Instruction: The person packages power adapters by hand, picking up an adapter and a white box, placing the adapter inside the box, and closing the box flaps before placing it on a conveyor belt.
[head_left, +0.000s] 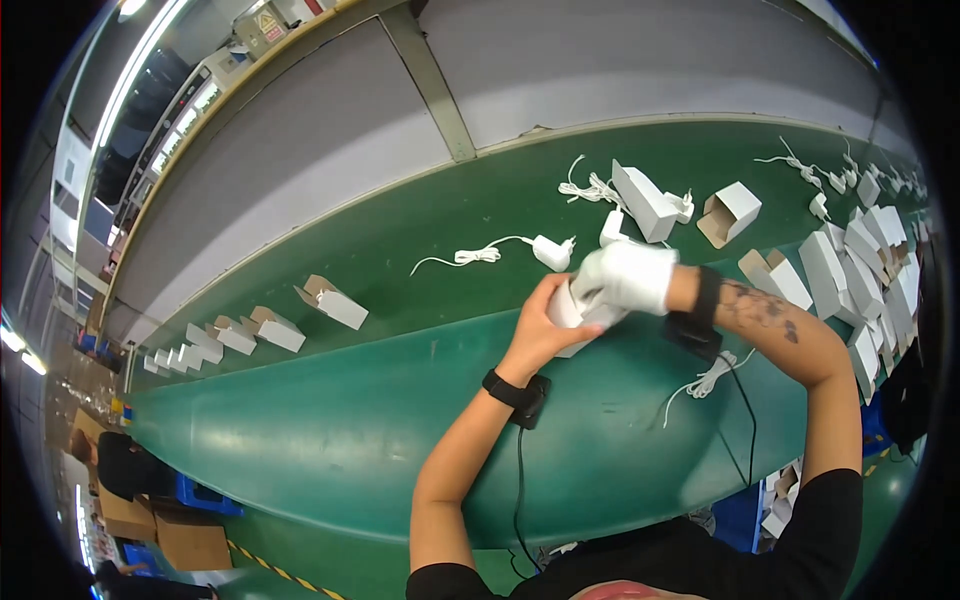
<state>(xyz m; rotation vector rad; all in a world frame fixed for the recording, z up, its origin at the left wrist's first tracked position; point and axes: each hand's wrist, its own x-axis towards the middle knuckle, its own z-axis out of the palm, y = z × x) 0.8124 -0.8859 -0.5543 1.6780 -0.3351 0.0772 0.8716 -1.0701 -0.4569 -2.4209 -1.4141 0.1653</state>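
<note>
Between two hands (538, 328) (628, 277), one box (566, 308)

A small white cardboard box (565, 312), partly hidden, is held up at a tilt over the green surface (350, 420), between the near and far edges; its contents cannot be made out.

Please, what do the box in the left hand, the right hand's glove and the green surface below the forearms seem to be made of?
Box: probably thin cardboard, matte white; a similar open box shows a brown inside.
Glove: perhaps fabric, matte white and close-fitting; blur hides any weave.
Green surface: likely rubber or plastic sheet; smooth, with soft light reflections.
</note>
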